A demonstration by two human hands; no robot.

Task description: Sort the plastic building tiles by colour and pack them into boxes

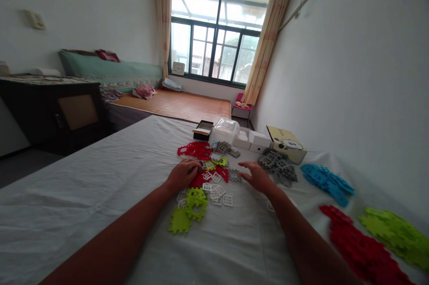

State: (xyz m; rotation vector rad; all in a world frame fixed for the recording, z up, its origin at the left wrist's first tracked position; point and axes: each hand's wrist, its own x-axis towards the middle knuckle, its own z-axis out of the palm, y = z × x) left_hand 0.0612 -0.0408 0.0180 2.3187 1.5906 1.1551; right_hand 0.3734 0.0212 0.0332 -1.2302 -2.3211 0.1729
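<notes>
My left hand (185, 172) is over the mixed pile, fingers curled together at the edge of red notched plastic building pieces (197, 181); what they pinch, if anything, is hidden. My right hand (255, 176) hovers with thumb and fingers apart, holding nothing, beside a grey piece (234, 175). Between the hands lie white window-like grid pieces (216, 177) and lime-green pieces (221, 161). Nearer me are more white grids (228, 200), a lime ring with notches (196, 210) and a lime square plate (180, 220). Red frames (195, 149) and grey pieces (225, 147) lie beyond.
Sorted heaps lie to the right: grey (278, 165), blue (326, 181), red (363, 247) and lime (397, 233). A black box (203, 131), clear plastic container (225, 129), white boxes (260, 141) and a yellow box (286, 143) line the far edge of the white cloth (110, 178).
</notes>
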